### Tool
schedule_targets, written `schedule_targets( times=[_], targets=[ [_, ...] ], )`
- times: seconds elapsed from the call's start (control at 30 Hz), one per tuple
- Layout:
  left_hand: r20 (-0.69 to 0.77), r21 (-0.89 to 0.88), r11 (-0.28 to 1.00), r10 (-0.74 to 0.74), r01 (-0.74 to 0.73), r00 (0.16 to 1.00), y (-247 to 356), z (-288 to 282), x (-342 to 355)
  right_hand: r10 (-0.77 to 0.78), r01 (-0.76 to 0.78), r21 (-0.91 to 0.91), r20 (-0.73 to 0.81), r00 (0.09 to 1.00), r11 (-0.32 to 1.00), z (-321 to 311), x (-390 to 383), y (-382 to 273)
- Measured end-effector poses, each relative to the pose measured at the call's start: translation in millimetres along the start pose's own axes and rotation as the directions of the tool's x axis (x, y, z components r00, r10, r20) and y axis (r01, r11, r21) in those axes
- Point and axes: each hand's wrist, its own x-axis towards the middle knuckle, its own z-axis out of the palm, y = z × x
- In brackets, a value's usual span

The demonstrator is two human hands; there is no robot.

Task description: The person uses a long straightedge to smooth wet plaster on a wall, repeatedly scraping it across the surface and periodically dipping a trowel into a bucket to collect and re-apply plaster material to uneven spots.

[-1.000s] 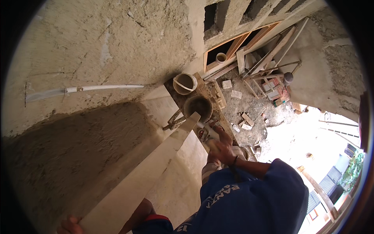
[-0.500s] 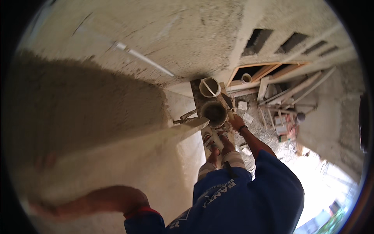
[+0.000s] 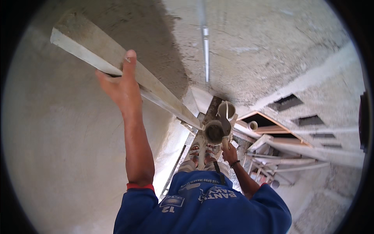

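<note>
A long, pale straight-edged board (image 3: 159, 89) slants from the upper left down toward the buckets. My left hand (image 3: 122, 91) grips it near its upper end, thumb over the top face and fingers partly hidden beneath. Low on the right, my right hand (image 3: 230, 153) is closed around the handle of a trowel (image 3: 224, 119). The trowel's grey, rounded blade points away from me, over the edge of a bucket of grey mortar (image 3: 213, 133). Behind that bucket is a second, pale bucket (image 3: 230, 109), partly covered by the blade.
My feet (image 3: 202, 153) stand on a narrow plank (image 3: 213, 107) that also carries the buckets. A darker plaster patch (image 3: 156, 31) and a white pipe (image 3: 206, 54) mark the wall ahead. To the right are wall openings (image 3: 286, 102), a wood-framed gap and stacked lumber (image 3: 280, 158).
My left arm has swung from the lower left up to the board, which now slopes higher. The trowel has come into clear view in my right hand. My view has turned.
</note>
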Motion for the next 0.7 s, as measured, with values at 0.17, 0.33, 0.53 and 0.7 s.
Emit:
schedule_targets(
  times=[0.17,0.33,0.53,0.7],
  targets=[
    [-0.194,0.187,0.977,0.143,-0.106,0.971,-1.5,-87.0,-10.9,0.031,-0.022,-0.077,0.121,0.992,0.997,-1.5,3.0,-13.4],
    [-0.233,0.122,0.986,0.138,-0.112,0.963,21.7,-198.3,-28.7,0.067,-0.032,-0.302,0.106,0.992,0.953,-20.8,39.9,-8.1],
    [-0.497,0.225,0.966,0.227,-0.128,0.838,45.8,-288.1,-71.0,-0.028,0.095,-0.449,0.153,0.988,0.888,-9.2,80.9,-21.7],
    [-0.624,0.428,0.903,0.325,-0.036,0.71,56.8,-374.1,-122.5,0.087,0.097,-0.469,0.356,0.93,0.878,44.7,99.5,-37.4]
  ],
)
